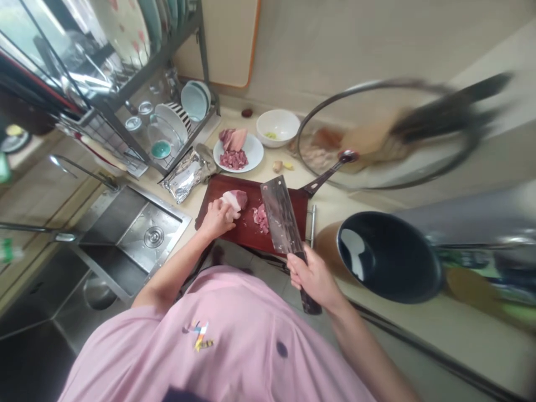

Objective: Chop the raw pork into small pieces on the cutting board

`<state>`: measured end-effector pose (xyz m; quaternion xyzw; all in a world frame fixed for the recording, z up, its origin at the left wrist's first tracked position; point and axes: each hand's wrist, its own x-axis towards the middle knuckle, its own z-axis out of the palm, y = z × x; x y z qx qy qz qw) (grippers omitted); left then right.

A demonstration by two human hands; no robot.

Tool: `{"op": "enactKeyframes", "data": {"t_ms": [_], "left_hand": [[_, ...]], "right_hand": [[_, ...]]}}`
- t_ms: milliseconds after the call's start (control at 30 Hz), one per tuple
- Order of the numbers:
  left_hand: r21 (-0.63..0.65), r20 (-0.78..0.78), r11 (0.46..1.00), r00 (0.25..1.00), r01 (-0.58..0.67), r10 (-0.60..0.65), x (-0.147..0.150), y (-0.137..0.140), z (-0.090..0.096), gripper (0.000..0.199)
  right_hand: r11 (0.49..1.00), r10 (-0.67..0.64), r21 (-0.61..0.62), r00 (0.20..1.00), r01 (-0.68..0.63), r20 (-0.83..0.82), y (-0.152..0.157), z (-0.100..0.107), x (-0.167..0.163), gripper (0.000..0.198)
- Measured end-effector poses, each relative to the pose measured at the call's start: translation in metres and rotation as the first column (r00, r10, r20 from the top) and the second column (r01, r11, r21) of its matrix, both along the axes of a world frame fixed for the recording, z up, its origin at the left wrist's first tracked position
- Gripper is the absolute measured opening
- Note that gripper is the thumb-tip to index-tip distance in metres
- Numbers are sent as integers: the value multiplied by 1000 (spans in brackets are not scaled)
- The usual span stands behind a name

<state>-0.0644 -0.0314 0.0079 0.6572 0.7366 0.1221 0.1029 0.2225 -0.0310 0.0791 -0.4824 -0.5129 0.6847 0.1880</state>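
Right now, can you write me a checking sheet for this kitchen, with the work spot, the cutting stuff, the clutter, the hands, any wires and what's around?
Surface: red cutting board on a pale counter.
Job's things: piece of meat and chopped meat on the board; cleaver, its blade over the board.
Clutter: white plate with more meat, white bowl, shiny packet, dark pot.
Hands: left hand has fingers on the piece of meat; right hand grips the cleaver's handle.
Cables: nothing seen.
Surroundings: metal sink at the left, dish rack beyond it.
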Motion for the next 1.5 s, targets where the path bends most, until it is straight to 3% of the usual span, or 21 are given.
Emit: {"op": "enactKeyframes", "data": {"t_ms": [67,133,200,267,367,433,567,633,800,967,1267,1500], "left_hand": [[-15,-29,997,997,76,-77,-8,0,17,64],[6,-68,995,993,96,-96,-17,10,35,48],[55,-105,988,985,145,-139,-26,31,49,34],[74,-156,958,952,278,-264,-38,64,57,39],[-37,-224,890,864,455,-451,-59,126,53,73],[-61,-214,856,831,514,-514,-72,168,44,83],[-85,-180,843,824,532,-538,-82,231,22,47],[-135,-179,803,783,580,-596,-80,246,13,49],[-285,-223,672,635,684,-740,-84,255,6,88],[-342,-249,576,520,742,-817,-98,257,11,91],[-221,-111,563,553,797,-826,-109,247,8,53],[-218,-106,580,572,785,-813,-117,247,-1,42]], "right_hand": [[1000,-5,-12,1000,5,-5,0,0,5,29],[1000,-3,-9,1000,3,-10,0,-1,10,29],[1000,0,10,1000,1,-18,1,-2,13,30],[1000,-12,24,1000,13,-27,2,-3,16,31],[998,-48,35,999,49,-15,4,-5,18,32],[997,-69,38,998,68,5,5,-4,18,32],[992,-122,35,991,121,48,12,1,13,32],[990,-138,41,988,136,72,16,3,10,33],[991,-133,50,982,128,133,26,4,4,31],[992,-124,58,978,116,169,36,5,-6,27],[996,-91,22,982,89,168,52,11,-22,28],[996,-78,53,980,69,183,56,15,-26,24]]}}
